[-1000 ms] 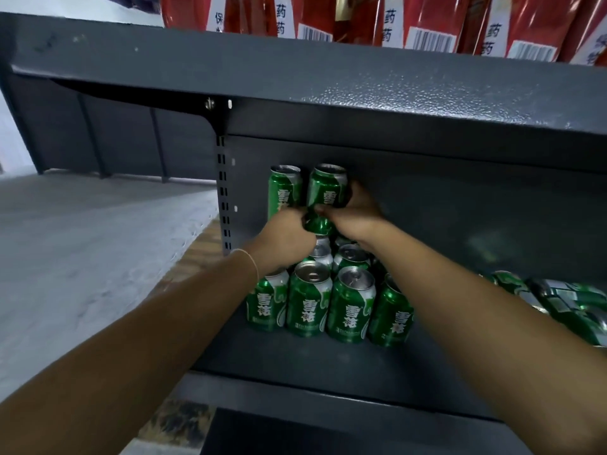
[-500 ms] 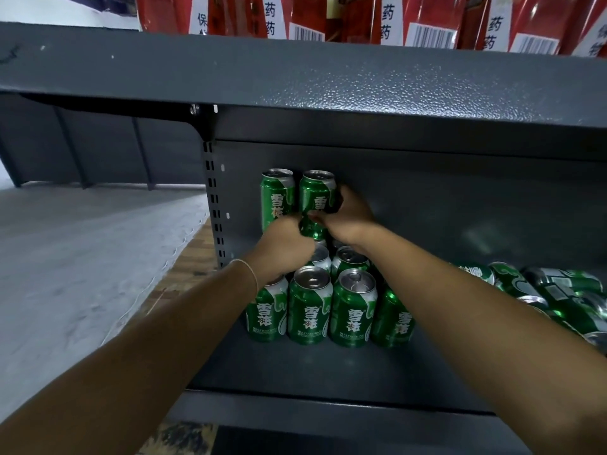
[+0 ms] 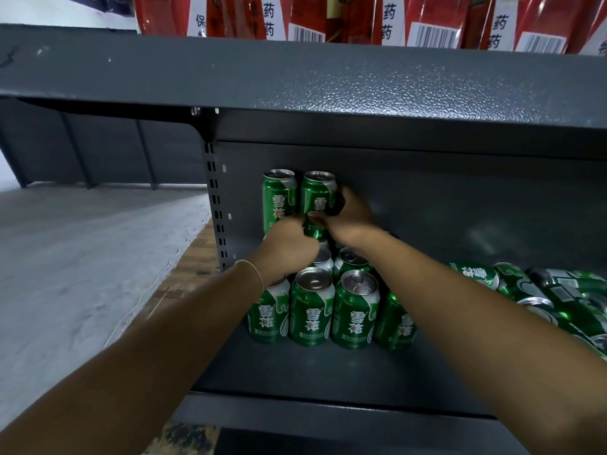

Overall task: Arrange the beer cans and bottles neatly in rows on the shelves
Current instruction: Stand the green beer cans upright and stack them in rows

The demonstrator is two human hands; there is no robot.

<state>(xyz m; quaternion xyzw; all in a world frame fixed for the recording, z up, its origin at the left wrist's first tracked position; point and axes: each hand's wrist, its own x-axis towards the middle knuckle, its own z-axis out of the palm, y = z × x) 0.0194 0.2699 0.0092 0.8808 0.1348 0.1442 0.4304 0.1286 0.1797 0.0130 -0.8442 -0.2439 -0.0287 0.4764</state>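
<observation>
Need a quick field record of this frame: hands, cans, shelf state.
left hand: grips the lower part of the right upper can
right hand: fingers curled round the right upper can from its right side
left upper can: upright beside it, stacked on the lower cans, untouched
front row: four green cans upright, side by side, more behind
loose cans: lying on their sides at the right, not yet arranged
shelf: dark grey metal
upper shelf: red packages with barcodes

glossy green metal cans (image 3: 310, 310), matt textured grey metal shelf (image 3: 328, 369)
</observation>
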